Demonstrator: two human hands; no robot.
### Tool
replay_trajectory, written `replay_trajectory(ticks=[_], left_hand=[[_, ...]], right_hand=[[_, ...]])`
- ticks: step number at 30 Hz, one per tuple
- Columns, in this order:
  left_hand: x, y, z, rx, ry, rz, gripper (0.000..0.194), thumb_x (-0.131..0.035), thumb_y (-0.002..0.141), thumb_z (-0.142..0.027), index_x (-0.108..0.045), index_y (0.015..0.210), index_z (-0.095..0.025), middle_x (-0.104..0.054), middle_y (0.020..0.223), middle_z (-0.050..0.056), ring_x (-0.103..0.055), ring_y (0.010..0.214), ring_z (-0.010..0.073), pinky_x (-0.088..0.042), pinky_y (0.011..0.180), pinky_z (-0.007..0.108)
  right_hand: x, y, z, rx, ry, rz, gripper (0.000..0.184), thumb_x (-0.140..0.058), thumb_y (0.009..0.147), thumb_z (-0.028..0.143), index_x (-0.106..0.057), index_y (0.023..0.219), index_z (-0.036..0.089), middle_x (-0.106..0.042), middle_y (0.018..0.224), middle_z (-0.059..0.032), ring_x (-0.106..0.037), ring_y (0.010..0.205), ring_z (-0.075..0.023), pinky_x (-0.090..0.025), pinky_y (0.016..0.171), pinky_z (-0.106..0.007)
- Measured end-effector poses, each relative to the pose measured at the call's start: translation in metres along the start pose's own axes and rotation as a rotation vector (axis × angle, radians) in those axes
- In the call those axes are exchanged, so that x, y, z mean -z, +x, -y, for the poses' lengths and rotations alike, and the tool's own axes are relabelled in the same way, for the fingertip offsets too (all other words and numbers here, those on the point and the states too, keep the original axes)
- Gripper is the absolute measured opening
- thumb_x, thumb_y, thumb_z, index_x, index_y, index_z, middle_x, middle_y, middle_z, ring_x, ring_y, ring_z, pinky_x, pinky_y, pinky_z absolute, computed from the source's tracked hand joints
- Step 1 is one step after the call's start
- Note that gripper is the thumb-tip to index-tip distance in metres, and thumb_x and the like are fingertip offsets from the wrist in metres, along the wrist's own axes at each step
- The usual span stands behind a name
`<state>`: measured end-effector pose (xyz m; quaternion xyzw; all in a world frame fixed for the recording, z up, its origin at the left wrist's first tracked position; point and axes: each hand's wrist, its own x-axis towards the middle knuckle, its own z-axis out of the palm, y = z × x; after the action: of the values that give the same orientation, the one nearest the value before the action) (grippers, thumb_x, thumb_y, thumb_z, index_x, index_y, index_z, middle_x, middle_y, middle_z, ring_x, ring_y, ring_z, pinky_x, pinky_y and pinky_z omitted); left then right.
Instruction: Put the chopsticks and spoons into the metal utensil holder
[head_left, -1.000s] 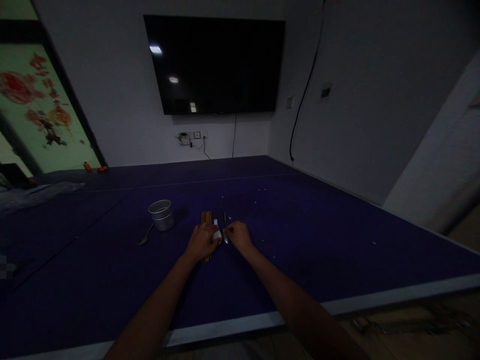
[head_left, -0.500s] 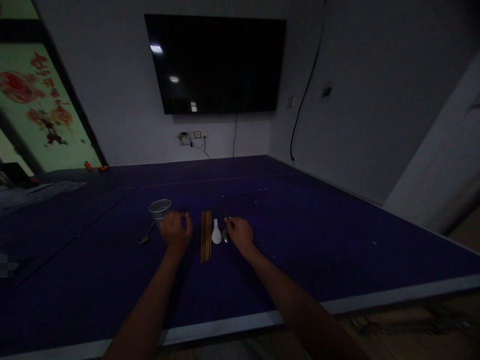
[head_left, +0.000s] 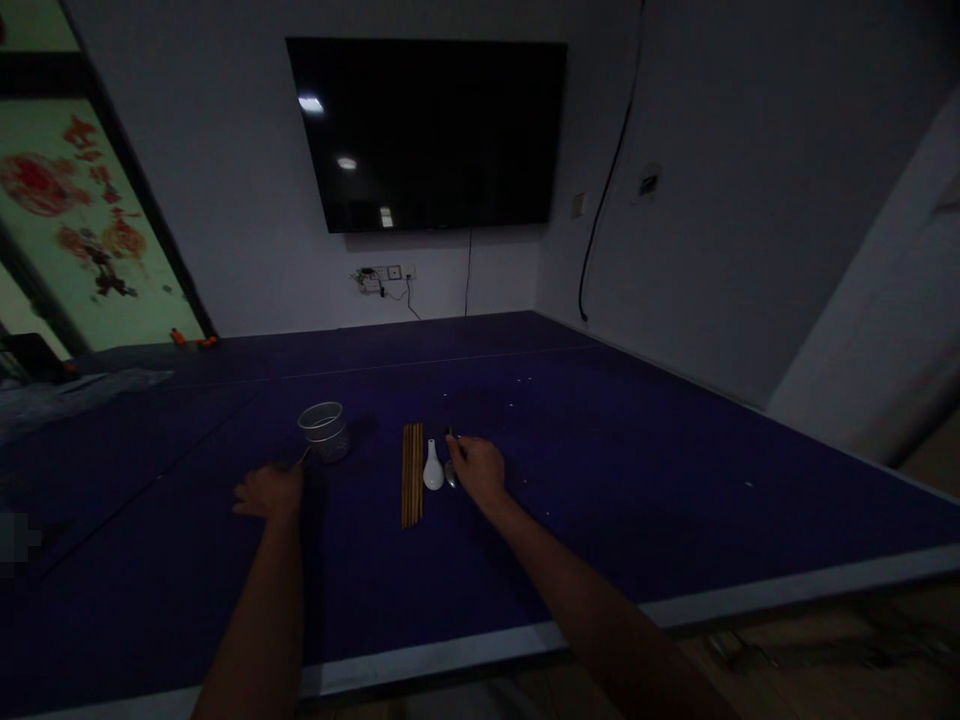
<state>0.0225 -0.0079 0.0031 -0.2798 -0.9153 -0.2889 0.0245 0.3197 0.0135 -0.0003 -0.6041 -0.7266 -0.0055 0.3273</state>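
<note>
My left hand [head_left: 268, 492] is over the fork [head_left: 305, 455], fingers apart; it hides the fork's head, leaving only a bit of handle in sight beside the metal cup [head_left: 327, 436]. With fingers closed, my right hand [head_left: 481, 472] pinches the handle of a metal spoon [head_left: 450, 474] lying on the blue surface. Just left of that spoon lies a white soup spoon [head_left: 433, 470], bowl toward me. A row of several wooden chopsticks [head_left: 412, 475] lies alongside it, pointing away from me.
The blue tabletop [head_left: 637, 500] has a pale front edge [head_left: 427, 658] and small white bits scattered on it. Clear plastic wrap [head_left: 97, 390] and orange items [head_left: 191, 341] lie at the far left. A television [head_left: 442, 135] hangs on the wall behind.
My left hand has left the chopsticks and white spoon and swung left past the cup to the fork. My right hand has shifted slightly up along the metal spoon's handle.
</note>
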Motion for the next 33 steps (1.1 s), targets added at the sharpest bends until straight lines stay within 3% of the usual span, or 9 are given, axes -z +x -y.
replay_trajectory(ticks=[8, 14, 19, 23, 26, 28, 30, 33], left_hand=[[-0.007, 0.005, -0.002, 0.051, 0.072, 0.034, 0.033, -0.053, 0.066, -0.035, -0.065, 0.087, -0.012, -0.059, 0.107, 0.021, -0.045, 0.106, 0.0391, -0.034, 0.081, 0.055], [-0.013, 0.009, -0.001, 0.068, -0.032, -0.015, 0.026, -0.055, 0.065, -0.032, -0.063, 0.079, -0.013, -0.061, 0.1, 0.022, -0.047, 0.103, 0.0403, -0.032, 0.08, 0.059], [-0.006, 0.006, -0.001, 0.169, -0.259, -0.144, 0.025, -0.05, 0.071, -0.029, -0.061, 0.086, -0.013, -0.055, 0.109, 0.021, -0.045, 0.108, 0.039, -0.032, 0.082, 0.058], [0.005, 0.004, -0.003, 0.295, -0.555, -0.379, 0.024, -0.046, 0.075, -0.026, -0.058, 0.092, -0.014, -0.052, 0.112, 0.018, -0.046, 0.108, 0.0349, -0.032, 0.086, 0.054], [0.014, -0.003, -0.011, 0.114, -0.724, -0.607, 0.023, -0.043, 0.079, -0.027, -0.056, 0.093, -0.014, -0.055, 0.103, 0.014, -0.05, 0.101, 0.0274, -0.034, 0.089, 0.045], [0.017, -0.015, -0.021, -0.051, -0.773, -0.668, 0.023, -0.043, 0.081, -0.03, -0.055, 0.092, -0.013, -0.057, 0.096, 0.01, -0.052, 0.094, 0.0234, -0.037, 0.086, 0.039], [0.016, -0.033, -0.035, -0.22, -0.785, -0.663, 0.023, -0.046, 0.081, -0.034, -0.055, 0.09, -0.014, -0.059, 0.09, 0.007, -0.054, 0.088, 0.0204, -0.04, 0.08, 0.035], [0.005, -0.068, -0.054, -0.627, -0.673, -0.568, 0.023, -0.043, 0.085, -0.033, -0.057, 0.088, -0.015, -0.061, 0.083, 0.005, -0.056, 0.077, 0.0162, -0.041, 0.071, 0.028]], right_hand=[[-0.002, -0.001, -0.003, 0.02, 0.003, -0.023, 0.044, -0.036, 0.09, 0.042, -0.066, 0.069, 0.02, -0.067, 0.072, -0.005, -0.058, 0.065, -0.0133, -0.025, 0.052, -0.023], [-0.002, -0.001, -0.002, 0.023, 0.009, -0.023, 0.044, -0.036, 0.09, 0.042, -0.066, 0.068, 0.019, -0.067, 0.07, -0.0043, -0.058, 0.064, -0.0131, -0.024, 0.051, -0.024], [0.0, -0.002, -0.001, 0.02, 0.015, -0.029, 0.043, -0.036, 0.09, 0.042, -0.066, 0.069, 0.019, -0.067, 0.07, -0.0042, -0.058, 0.064, -0.0131, -0.023, 0.051, -0.025], [0.0, -0.002, -0.001, 0.026, 0.018, -0.05, 0.044, -0.035, 0.091, 0.041, -0.065, 0.068, 0.019, -0.067, 0.07, -0.0042, -0.057, 0.062, -0.0125, -0.023, 0.051, -0.024], [0.001, -0.002, 0.0, 0.029, 0.038, -0.066, 0.045, -0.035, 0.091, 0.042, -0.064, 0.066, 0.018, -0.066, 0.069, -0.0038, -0.056, 0.062, -0.0124, -0.023, 0.051, -0.024], [0.002, -0.002, 0.001, 0.032, 0.06, -0.077, 0.045, -0.034, 0.091, 0.042, -0.064, 0.066, 0.018, -0.065, 0.068, -0.0036, -0.055, 0.062, -0.0121, -0.023, 0.051, -0.024], [0.003, -0.002, 0.002, 0.042, 0.092, -0.087, 0.046, -0.034, 0.091, 0.042, -0.063, 0.065, 0.018, -0.065, 0.067, -0.0034, -0.054, 0.061, -0.0118, -0.023, 0.052, -0.023], [0.003, -0.002, 0.002, 0.075, 0.164, -0.082, 0.046, -0.034, 0.091, 0.042, -0.062, 0.064, 0.018, -0.064, 0.067, -0.0029, -0.054, 0.062, -0.0115, -0.025, 0.053, -0.023]])
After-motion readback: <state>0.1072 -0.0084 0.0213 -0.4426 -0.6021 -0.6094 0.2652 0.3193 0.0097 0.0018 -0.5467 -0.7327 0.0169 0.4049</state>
